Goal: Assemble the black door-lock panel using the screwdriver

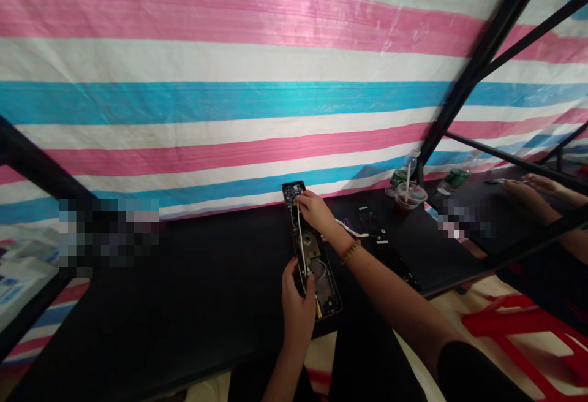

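A tarp (229,102) striped in pink, white and blue fills the background, crossed by black metal frame bars (489,53). A long black table (184,285) runs below it, and a red plastic stool (505,322) sits on the floor at lower right. Far right, beyond a bar, a co-worker's hands (528,186) lie over a dark surface, well apart from the person's own.

On the table to the right stand a plastic cup (410,197) with a straw and, behind it, a water bottle (411,160). A dark panel (379,236) lies flat nearer the middle, with a white cable (351,228) beside it.

An electronic door lock (312,255), its back open, sits lengthwise in front of the person, pointing away from them, though any contact with the table is hidden. The left hand (296,307) wraps narrowly around its lower part, fingers curled over the edge. The right hand (315,212) reaches its upper end, fingertips (298,204) closed in a tight pinch on a white wire (301,246) beside a small circuit board (293,193). A beaded bracelet (350,252) circles the right wrist
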{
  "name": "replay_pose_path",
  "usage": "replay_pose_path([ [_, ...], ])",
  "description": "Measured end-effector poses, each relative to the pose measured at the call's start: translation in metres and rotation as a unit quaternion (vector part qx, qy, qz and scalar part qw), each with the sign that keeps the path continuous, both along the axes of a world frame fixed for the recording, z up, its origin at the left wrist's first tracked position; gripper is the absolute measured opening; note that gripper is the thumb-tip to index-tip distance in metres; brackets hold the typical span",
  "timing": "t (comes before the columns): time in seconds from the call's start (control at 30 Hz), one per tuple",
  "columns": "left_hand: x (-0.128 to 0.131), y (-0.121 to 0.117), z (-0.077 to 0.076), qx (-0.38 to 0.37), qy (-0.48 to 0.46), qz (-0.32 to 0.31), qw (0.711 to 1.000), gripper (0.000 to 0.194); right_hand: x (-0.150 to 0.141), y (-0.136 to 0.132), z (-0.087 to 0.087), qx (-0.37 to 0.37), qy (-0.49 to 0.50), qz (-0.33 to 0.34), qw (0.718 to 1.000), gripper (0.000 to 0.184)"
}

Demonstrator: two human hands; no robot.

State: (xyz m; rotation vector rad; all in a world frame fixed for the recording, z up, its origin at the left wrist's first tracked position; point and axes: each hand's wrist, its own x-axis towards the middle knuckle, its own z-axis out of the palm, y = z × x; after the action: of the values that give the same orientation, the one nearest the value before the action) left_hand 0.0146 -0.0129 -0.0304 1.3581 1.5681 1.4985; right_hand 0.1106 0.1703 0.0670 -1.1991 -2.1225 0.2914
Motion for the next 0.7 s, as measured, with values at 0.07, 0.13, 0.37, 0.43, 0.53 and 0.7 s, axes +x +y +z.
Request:
replay_pose_path([
  [0.07, 0.002, -0.002, -0.004, -0.011, 0.014, -0.012, 1.0, 0.048, -0.004, 0.012, 0.006, -0.002, -0.05, 0.02, 0.999, 0.028],
  [0.13, 0.003, -0.003, -0.006, -0.015, 0.023, -0.02, 0.999, 0.049, -0.009, 0.021, 0.009, -0.006, -0.079, 0.035, 0.996, 0.025],
  [0.37, 0.002, -0.003, -0.007, -0.003, 0.024, -0.029, 0.999, 0.046, -0.025, 0.025, 0.01, -0.017, -0.16, 0.039, 0.986, 0.025],
  [0.43, 0.003, -0.003, -0.008, -0.002, 0.025, -0.026, 0.999, 0.046, -0.026, 0.023, 0.01, -0.017, -0.17, 0.035, 0.985, 0.026],
  [0.53, 0.003, -0.002, -0.011, -0.003, 0.026, -0.029, 0.999, 0.047, -0.026, 0.023, 0.011, -0.022, -0.172, 0.028, 0.985, 0.025],
  [0.7, 0.005, -0.002, -0.016, -0.002, 0.033, -0.041, 0.999, 0.05, -0.027, 0.024, 0.009, -0.041, -0.164, -0.012, 0.985, 0.026],
])
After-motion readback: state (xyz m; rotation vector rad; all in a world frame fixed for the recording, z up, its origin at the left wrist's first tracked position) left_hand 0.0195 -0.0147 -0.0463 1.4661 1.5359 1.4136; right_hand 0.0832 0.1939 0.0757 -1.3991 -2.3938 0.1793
